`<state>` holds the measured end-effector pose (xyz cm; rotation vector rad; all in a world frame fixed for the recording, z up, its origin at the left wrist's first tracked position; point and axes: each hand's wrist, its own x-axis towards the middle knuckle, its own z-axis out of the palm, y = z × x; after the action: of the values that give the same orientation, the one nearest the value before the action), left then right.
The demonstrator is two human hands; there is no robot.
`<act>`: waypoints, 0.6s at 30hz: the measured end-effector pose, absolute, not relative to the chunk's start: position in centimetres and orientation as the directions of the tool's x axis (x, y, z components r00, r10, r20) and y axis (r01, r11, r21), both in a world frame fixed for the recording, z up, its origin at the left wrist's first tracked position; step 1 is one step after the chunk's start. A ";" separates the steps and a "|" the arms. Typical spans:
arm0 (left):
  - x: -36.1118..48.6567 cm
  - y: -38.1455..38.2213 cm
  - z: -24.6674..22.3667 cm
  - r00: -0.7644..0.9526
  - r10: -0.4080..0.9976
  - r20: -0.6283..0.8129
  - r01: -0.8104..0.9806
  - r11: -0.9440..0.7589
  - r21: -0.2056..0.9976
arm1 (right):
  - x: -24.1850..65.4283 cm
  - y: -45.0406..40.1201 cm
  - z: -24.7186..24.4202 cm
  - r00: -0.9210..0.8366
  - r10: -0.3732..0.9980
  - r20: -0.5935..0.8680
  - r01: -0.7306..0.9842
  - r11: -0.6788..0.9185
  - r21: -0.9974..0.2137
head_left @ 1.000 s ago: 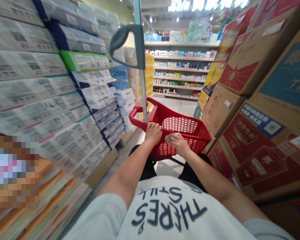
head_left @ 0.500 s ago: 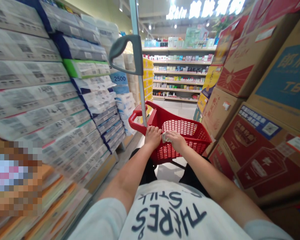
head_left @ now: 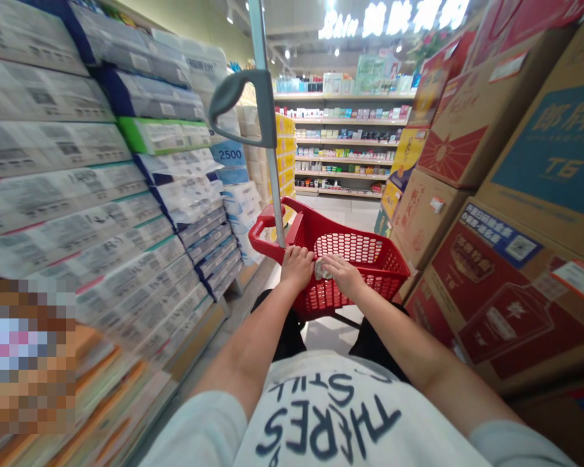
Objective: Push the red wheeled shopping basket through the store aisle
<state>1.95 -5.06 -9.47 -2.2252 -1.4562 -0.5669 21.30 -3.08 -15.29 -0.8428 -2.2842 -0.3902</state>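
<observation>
A red plastic shopping basket with perforated walls stands tilted before me, its long grey pull handle extended upright at the left. My left hand is closed over the basket's near rim, beside the foot of the handle's pole. Just to the right, my right hand rests at the same rim, its fingers bent over a crumpled white tissue. The tissue lies between the two hands. The fingertips of both hands are partly hidden.
Packed paper goods are stacked high along the left. On the right stand tall stacks of cartons, close to the basket. Shelves of small products cross the far end of the aisle. A pale floor runs towards them.
The stacks and shelves have shifted slightly left in the view. Both hands keep their places on the basket, and the tissue stays between them.
</observation>
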 end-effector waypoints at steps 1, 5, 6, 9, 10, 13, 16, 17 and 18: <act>1.9 -5.1 -9.5 0.369 0.752 0.546 0.923 -0.366 -0.120 | 21.3 -3.2 -15.6 -0.570 0.465 0.678 0.666 0.745 0.049; 2.0 -5.1 -9.5 0.377 0.749 0.545 0.920 -0.370 -0.128 | 21.8 -4.0 -17.0 -0.583 0.473 0.661 0.661 0.749 0.048; 2.0 -5.1 -9.5 0.374 0.752 0.542 0.922 -0.365 -0.130 | 21.9 -4.1 -17.0 -0.597 0.468 0.651 0.652 0.756 0.055; 2.0 -5.0 -9.4 0.361 0.762 0.538 0.928 -0.348 -0.130 | 21.9 -3.9 -16.3 -0.618 0.449 0.646 0.630 0.774 0.065; 2.0 -5.0 -9.4 0.361 0.761 0.539 0.929 -0.347 -0.131 | 21.8 -3.7 -16.1 -0.611 0.446 0.655 0.630 0.775 0.060; 2.0 -5.0 -9.5 0.371 0.751 0.546 0.925 -0.352 -0.144 | 21.4 -3.5 -16.2 -0.587 0.444 0.677 0.629 0.777 0.037; 2.0 -5.0 -9.6 0.371 0.743 0.557 0.925 -0.350 -0.149 | 21.4 -3.8 -17.4 -0.594 0.460 0.660 0.620 0.785 0.010; 2.0 -5.0 -9.7 0.370 0.743 0.558 0.925 -0.349 -0.147 | 21.5 -3.9 -17.7 -0.600 0.465 0.651 0.615 0.788 0.004; 2.0 -5.0 -9.7 0.368 0.744 0.557 0.926 -0.350 -0.145 | 21.5 -4.0 -17.8 -0.606 0.465 0.645 0.610 0.792 0.001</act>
<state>2.02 -5.05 -9.71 -2.1974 -1.4469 -0.5579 21.53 -4.02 -17.79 -0.7927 -2.3315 -0.2914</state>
